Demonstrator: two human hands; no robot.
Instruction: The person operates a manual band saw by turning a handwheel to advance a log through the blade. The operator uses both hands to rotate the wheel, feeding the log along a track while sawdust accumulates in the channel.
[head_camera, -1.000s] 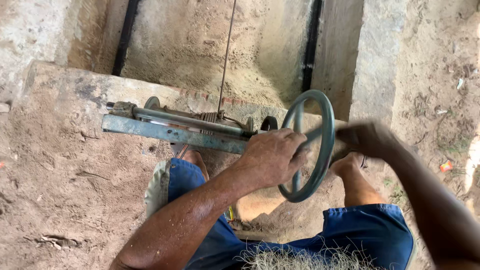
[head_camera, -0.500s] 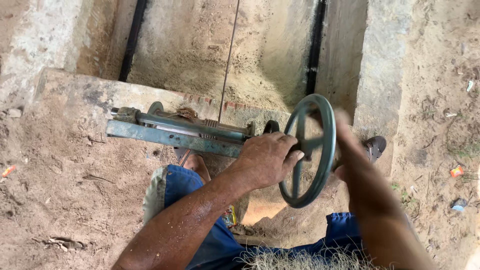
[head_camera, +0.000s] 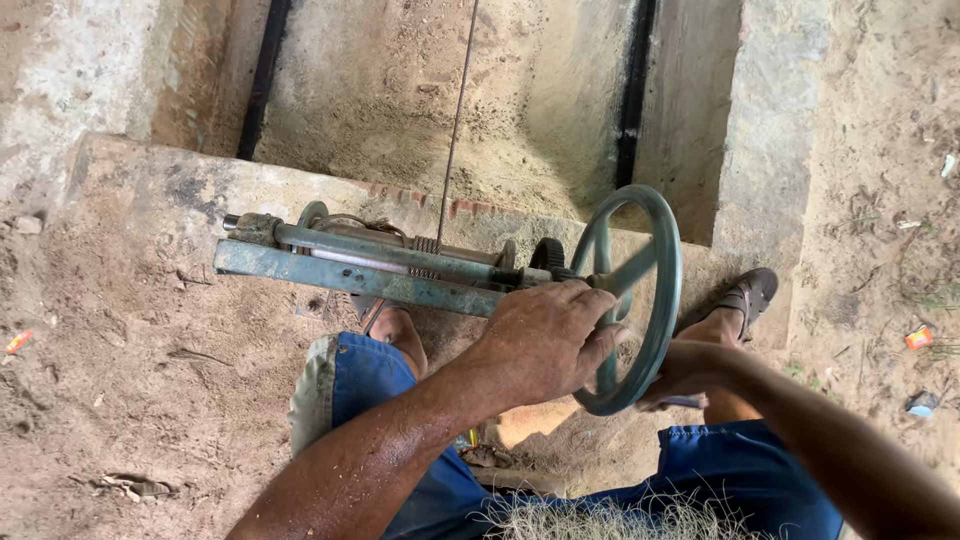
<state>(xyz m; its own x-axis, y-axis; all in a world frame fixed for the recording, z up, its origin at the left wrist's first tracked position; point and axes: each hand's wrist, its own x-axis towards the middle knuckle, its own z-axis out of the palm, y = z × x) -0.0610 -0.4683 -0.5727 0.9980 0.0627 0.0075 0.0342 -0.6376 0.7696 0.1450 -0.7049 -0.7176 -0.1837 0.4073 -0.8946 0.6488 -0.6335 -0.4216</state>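
The person's left hand is gripping the near rim of a green-grey metal handwheel, its fingers curled and clamped over the rim, knuckles turned up toward the camera. The left forearm is running up from the bottom of the view, slanting right, wrist held straight. The right hand is reaching in from the lower right and sitting behind the wheel's lower rim; it appears to be holding the rim there, but its fingers are mostly hidden by the wheel, so how tightly they are closing cannot be told.

The handwheel is standing nearly edge-on to the camera, mounted at the right end of a worn metal winch frame lying across a concrete ledge. A small black gear is sitting just beside the wheel's hub. A thin cable is running straight up from the frame over a sandy concrete channel. The person's knees in blue shorts are bending below the frame, and a sandalled foot is resting on the dirt to the right of the wheel.
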